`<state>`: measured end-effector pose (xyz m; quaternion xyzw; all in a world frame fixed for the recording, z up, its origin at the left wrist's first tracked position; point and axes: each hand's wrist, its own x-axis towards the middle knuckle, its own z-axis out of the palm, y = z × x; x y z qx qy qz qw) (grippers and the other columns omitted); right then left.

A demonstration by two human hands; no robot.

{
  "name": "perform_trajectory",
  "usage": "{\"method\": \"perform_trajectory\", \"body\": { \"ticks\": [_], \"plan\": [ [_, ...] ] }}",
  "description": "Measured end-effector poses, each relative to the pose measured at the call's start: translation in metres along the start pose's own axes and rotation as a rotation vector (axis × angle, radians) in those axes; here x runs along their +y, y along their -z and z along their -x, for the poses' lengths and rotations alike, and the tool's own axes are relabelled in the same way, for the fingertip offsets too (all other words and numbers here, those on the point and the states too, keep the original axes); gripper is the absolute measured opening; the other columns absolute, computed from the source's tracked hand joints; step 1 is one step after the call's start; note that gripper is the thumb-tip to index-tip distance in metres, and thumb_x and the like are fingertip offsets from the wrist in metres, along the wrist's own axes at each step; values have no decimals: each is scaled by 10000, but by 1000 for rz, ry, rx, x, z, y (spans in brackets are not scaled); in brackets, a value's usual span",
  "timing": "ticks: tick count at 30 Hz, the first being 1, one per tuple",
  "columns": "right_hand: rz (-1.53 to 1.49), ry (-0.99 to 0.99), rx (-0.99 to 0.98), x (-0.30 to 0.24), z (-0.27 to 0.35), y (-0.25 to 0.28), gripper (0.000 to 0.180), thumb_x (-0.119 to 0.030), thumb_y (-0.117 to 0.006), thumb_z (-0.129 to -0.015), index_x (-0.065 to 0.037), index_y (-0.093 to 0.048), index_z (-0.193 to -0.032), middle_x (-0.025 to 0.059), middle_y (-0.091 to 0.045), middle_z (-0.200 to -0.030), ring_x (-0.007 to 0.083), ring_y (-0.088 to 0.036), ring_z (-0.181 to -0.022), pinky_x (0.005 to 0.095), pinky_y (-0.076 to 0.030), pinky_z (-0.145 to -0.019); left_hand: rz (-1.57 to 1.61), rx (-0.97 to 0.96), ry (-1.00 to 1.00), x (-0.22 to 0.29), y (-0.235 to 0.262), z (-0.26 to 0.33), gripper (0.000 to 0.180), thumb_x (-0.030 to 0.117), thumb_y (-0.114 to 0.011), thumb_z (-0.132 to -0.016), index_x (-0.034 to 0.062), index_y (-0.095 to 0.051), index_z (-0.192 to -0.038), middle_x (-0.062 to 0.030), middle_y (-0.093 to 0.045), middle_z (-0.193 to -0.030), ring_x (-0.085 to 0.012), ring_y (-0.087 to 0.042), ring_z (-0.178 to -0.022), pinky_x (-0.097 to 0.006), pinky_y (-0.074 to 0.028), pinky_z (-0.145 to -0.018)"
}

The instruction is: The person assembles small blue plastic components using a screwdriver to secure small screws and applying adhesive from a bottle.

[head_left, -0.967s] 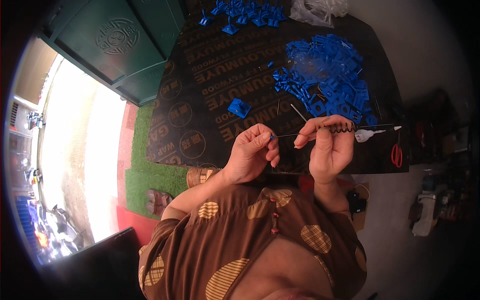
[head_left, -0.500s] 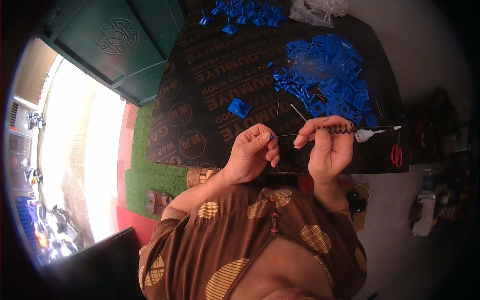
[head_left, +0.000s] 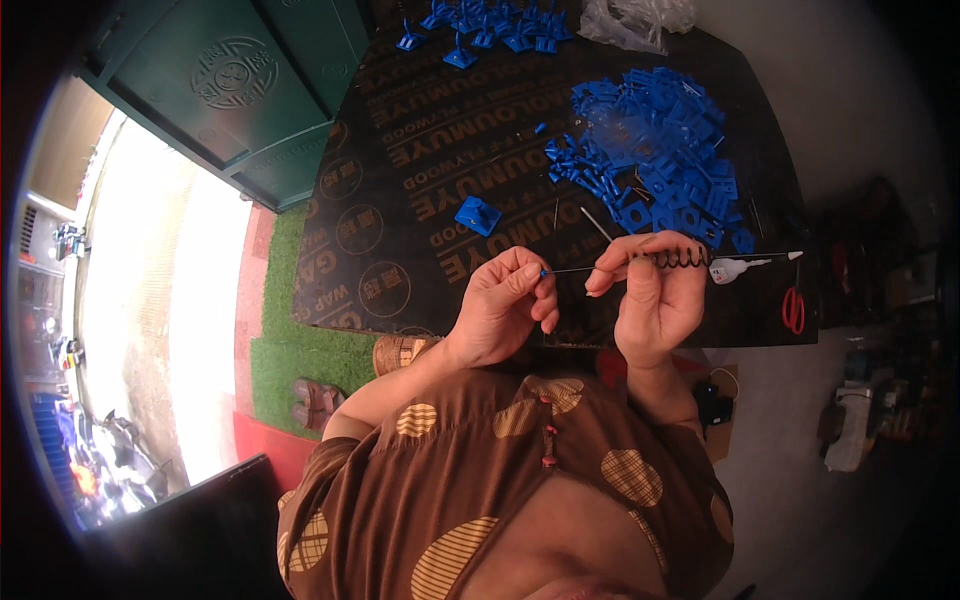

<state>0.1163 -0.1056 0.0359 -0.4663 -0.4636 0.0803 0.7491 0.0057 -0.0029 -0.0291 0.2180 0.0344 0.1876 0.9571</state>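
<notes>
Pinching the tip of a thin metal rod [head_left: 570, 269], your left hand [head_left: 502, 308] sits just beside your right hand [head_left: 650, 292], whose fingers close on the rod where a black coiled spring [head_left: 683, 258] rides (above the dark board [head_left: 440, 170]), near blue plastic pieces [head_left: 655, 140].

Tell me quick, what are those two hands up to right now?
Left hand pinching thin wire end. Right hand gripping same wire beside black spring. Blue plastic pieces piled on dark board behind; nothing between the hands.
</notes>
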Motion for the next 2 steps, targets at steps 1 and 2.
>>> {"method": "perform_trajectory", "body": {
  "ticks": [1, 2],
  "plan": [
    [3, -1, 0, 0, 0, 0, 100, -39, -470, -957, 29, -426, -1016, 148, -606, -852, 111, -584, -632, 210, -509, -569, -1, 0, 1, 0, 0, 0, 136, 166, -537, -952, 38, -510, -913, -67, -524, -769, -143, -491, -604, -313, -468, -537],
    [5, -2, 0, 0, 0, 0, 105, -46, -473, -957, 27, -427, -1017, 146, -606, -852, 112, -585, -632, 211, -510, -571, -3, -1, 2, 0, 0, 0, 136, 166, -538, -951, 39, -511, -913, -68, -523, -769, -144, -490, -603, -315, -468, -537]
  ]
}}
